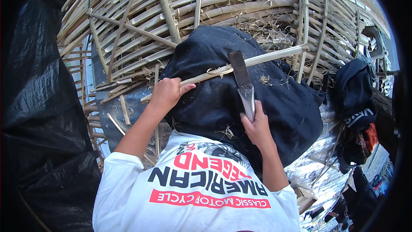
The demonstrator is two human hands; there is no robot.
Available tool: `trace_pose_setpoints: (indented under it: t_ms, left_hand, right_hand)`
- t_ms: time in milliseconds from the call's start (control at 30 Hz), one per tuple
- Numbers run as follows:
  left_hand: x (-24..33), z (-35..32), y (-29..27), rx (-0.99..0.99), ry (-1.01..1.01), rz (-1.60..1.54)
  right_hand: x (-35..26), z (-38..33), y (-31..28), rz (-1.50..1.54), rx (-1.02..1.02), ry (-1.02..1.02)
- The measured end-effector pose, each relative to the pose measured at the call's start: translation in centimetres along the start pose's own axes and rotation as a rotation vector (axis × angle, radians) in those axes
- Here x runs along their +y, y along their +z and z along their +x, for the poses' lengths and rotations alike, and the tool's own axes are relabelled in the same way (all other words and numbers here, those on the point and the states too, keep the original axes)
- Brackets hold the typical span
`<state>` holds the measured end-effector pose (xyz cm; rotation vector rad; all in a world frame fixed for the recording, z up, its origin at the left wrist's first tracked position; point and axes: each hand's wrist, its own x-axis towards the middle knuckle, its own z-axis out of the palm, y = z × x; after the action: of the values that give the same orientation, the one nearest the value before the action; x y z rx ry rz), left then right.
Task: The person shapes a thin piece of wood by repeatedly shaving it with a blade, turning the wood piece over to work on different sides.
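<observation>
A pale bamboo strip [274, 55] lies slantwise over the black cloth [206, 56] that covers my lap. Near its left end, my left hand [168, 92] is wrapped round it, thumb along the top. My right hand [257, 124] grips a knife with a broad, dark, square-ended blade [241, 69] and a shiny grey handle [247, 102]. The blade crosses the strip around its middle, pointing away from me. Just left of the blade, a thin curled shaving [221, 71] clings to the strip. More shavings [267, 80] are scattered on the cloth.
Beyond my lap spreads a slatted bamboo floor [240, 8] with a heap of shavings [270, 28]. Loose sticks [124, 109] lie at the left, beside a hanging black sheet [43, 103]. At the right are a dark garment [354, 92] and a silvery sheet [311, 161].
</observation>
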<state>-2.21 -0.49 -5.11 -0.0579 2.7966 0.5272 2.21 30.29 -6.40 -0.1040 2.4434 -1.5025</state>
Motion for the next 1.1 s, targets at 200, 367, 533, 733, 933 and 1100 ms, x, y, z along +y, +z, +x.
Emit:
trace_pose_setpoints:
  t_ms: [200,367,533,733,933,1100]
  left_hand:
    - [0.0,-0.2,0.6,-0.03,0.004,-0.014]
    - [-0.4,-0.3,0.6,-0.055,0.008,-0.042]
    - [-0.3,0.0,0.3,-0.071,-0.019,-0.022]
    - [0.3,-0.5,0.4,-0.042,-0.014,-0.017]
    - [0.2,-0.5,0.2,-0.081,-0.018,0.062]
    - [1.3,-0.9,-0.2,-0.069,-0.01,0.078]
  right_hand:
    - [-1.0,0.7,-0.2,0.125,-0.022,0.292]
    - [-1.3,1.0,0.2,0.126,-0.123,0.276]
    - [-0.8,1.8,-0.6,0.423,-0.27,0.389]
    - [-2.3,0.6,-0.4,0.819,-0.086,0.433]
    - [0.2,0.7,0.3,0.085,-0.113,0.138]
    - [1.1,1.6,-1.4,0.57,-0.38,0.364]
